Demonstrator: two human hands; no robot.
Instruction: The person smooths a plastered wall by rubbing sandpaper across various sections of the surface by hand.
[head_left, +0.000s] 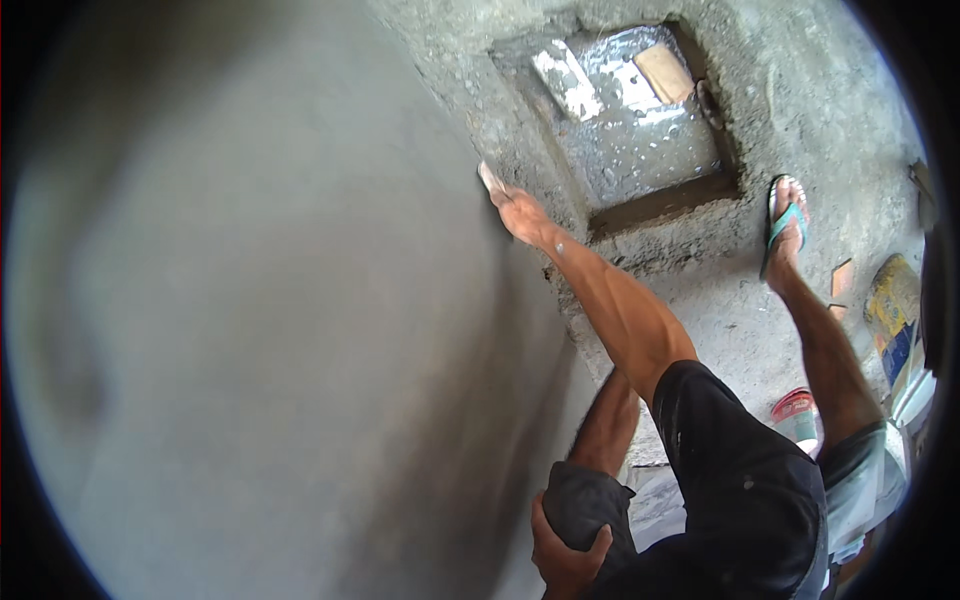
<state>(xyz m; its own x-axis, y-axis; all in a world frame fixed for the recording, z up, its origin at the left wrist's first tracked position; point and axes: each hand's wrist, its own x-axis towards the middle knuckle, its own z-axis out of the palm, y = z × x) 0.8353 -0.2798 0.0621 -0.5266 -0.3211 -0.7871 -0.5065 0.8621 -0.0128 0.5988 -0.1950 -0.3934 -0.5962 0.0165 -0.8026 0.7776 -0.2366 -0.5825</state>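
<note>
A large smooth grey cement wall [280, 280] fills the left side of the view. My right arm reaches across to its far edge, where my right hand [520, 212] is pressed close to the surface. The fingers are together around or against a pale piece [488, 177] with a dark edge below, too small and edge-on to name. At the lower edge, my left hand [568, 550] grips my left knee [590, 500] in dark shorts, its thumb toward the right and its fingers wrapped round the far side.
Beyond my right hand lies a square pit [660, 205] with a wet bottom, holding a tan block [663, 74] and a whitish piece [567, 80]. My foot in a teal flip-flop [785, 225] stands beside it. Rightward are brick fragments [842, 277], a yellow-blue sack [893, 300] and a red-and-white tub [795, 415].
</note>
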